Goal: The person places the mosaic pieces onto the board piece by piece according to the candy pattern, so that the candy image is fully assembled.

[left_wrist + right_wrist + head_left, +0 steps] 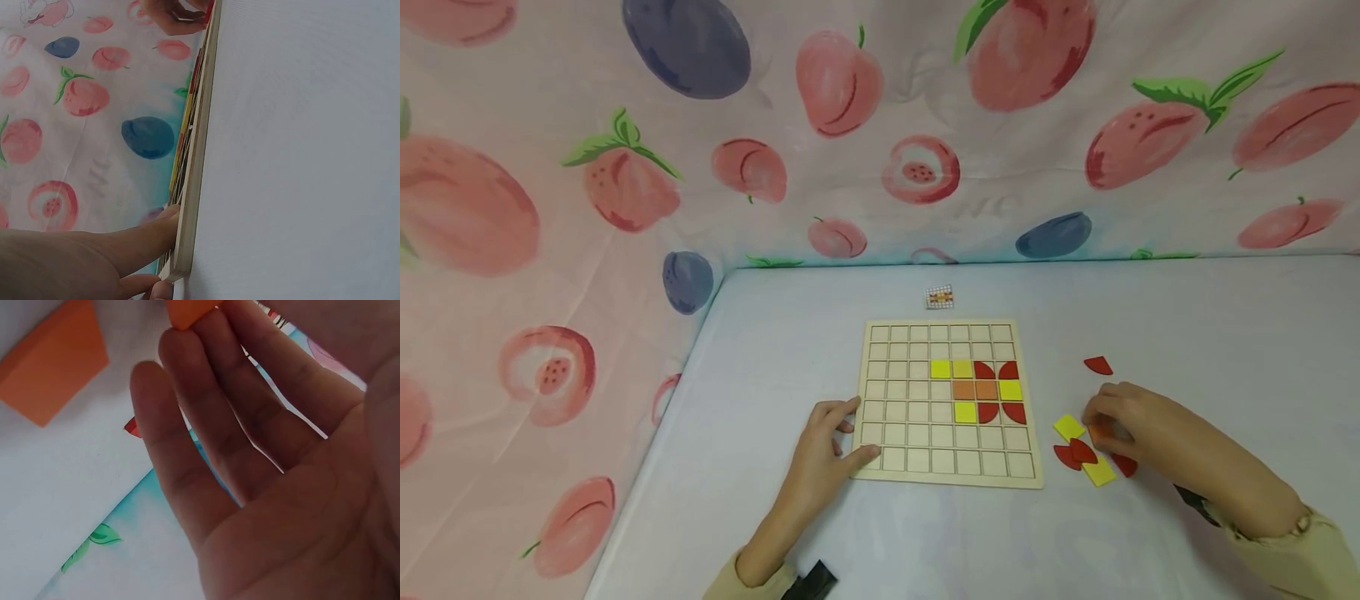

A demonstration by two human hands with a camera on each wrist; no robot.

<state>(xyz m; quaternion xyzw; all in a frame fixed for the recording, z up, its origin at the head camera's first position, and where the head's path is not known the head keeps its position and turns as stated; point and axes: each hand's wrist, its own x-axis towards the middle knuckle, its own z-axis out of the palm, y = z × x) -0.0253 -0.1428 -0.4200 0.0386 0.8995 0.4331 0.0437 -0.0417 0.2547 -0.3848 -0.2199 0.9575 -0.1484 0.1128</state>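
Observation:
A light wooden grid board (898,479) lies flat on the table, with yellow squares (940,369), orange squares (964,389) and red quarter-circle pieces (988,412) set in its right-hand cells. My left hand (822,454) holds the board's left edge; its thumb (147,242) lies over the rim near the corner. To the right of the board, my right hand (1146,429) is over the loose pieces and pinches an orange tile (187,311) at its fingertips. Another orange tile (59,362) shows apart from those fingers. The palm hides part of the pile in the head view.
Loose yellow tiles (1100,472) and red pieces (1067,457) lie right of the board, some overlapping. One red piece (1098,365) sits farther back. A small pattern card (939,297) lies behind the board. Fruit-printed cloth (850,175) rises at the back and left.

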